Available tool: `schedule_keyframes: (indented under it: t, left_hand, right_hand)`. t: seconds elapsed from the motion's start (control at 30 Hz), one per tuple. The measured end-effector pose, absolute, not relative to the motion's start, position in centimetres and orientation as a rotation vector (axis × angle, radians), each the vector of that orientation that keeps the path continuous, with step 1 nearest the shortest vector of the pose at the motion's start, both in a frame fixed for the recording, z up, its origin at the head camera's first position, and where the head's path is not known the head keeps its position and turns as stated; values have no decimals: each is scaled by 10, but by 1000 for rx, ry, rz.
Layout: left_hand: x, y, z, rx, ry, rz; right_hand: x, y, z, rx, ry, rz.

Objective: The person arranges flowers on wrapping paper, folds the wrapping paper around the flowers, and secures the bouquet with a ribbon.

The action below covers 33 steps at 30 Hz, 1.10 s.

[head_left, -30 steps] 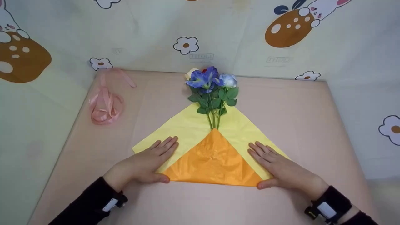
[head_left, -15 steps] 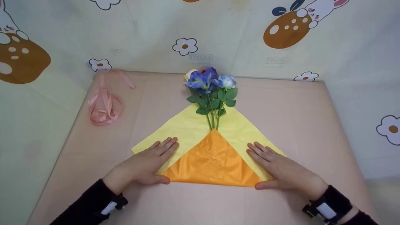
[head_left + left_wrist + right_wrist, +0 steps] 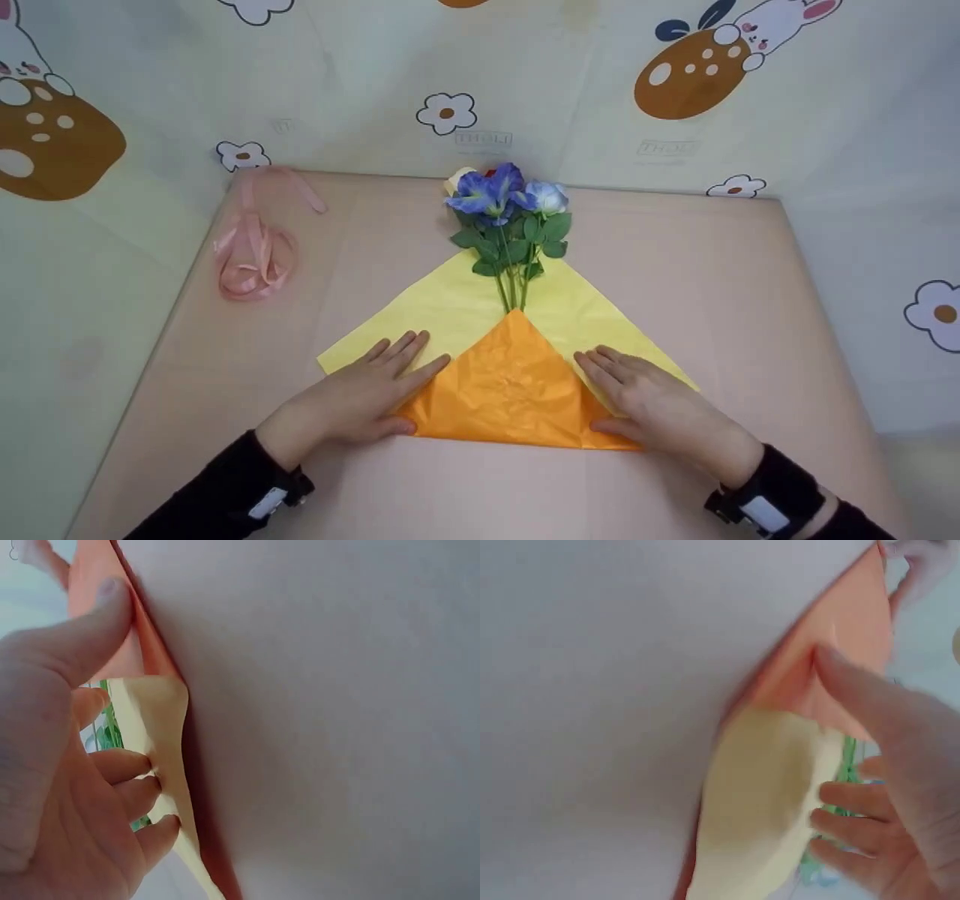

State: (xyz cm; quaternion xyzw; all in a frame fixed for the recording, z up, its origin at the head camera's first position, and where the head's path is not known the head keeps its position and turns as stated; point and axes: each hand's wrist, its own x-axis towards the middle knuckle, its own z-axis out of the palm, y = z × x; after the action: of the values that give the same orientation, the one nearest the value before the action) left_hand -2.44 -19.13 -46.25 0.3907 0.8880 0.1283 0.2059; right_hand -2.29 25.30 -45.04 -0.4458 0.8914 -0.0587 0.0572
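Note:
A bunch of flowers [image 3: 491, 196] with blue blooms and green leaves lies on a sheet of yellow paper [image 3: 420, 309] in the head view. An orange flap [image 3: 516, 382] is folded up over the lower stems, hiding their ends. My left hand [image 3: 356, 397] rests with straight fingers on the left part, its index finger and thumb touching the orange flap. On the right, my right hand [image 3: 649, 397] has its fingers along the flap's slanted edge. Its thumb [image 3: 855, 686] presses the orange paper, which puckers there in the right wrist view.
A loose coil of pink ribbon [image 3: 256, 262] lies at the back left of the table [image 3: 720, 262]. Behind the table hangs a pale cloth [image 3: 540, 67] printed with flowers and rabbits.
My right hand has slid inward to the left, its thumb now on the orange flap. The left index finger has spread out onto the flap's edge. The flowers stay in place.

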Motion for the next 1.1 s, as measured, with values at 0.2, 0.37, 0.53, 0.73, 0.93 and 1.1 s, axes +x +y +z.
schedule_keyframes:
  t: [0.2, 0.37, 0.53, 0.73, 0.93, 1.1]
  left_hand:
    - [-24, -189, -462, 1089, 2473, 372]
    - [-25, -187, -457, 1085, 2485, 371]
    - [-26, -184, -455, 1102, 2516, 333]
    - [-26, -188, -453, 1129, 2558, 319]
    - [-27, -206, -454, 1040, 2788, 316]
    - [-27, -221, -454, 681, 3063, 277]
  right_hand:
    - [-23, 235, -454, -1742, 2719, -238]
    - [-24, 219, -456, -1942, 2569, -211]
    - [-28, 206, -465, -1978, 2548, -152]
    - [-33, 204, -476, -1942, 2537, -65]
    - [-34, 203, -483, -1954, 2517, -94]
    - [-33, 204, -486, -1934, 2512, -128]
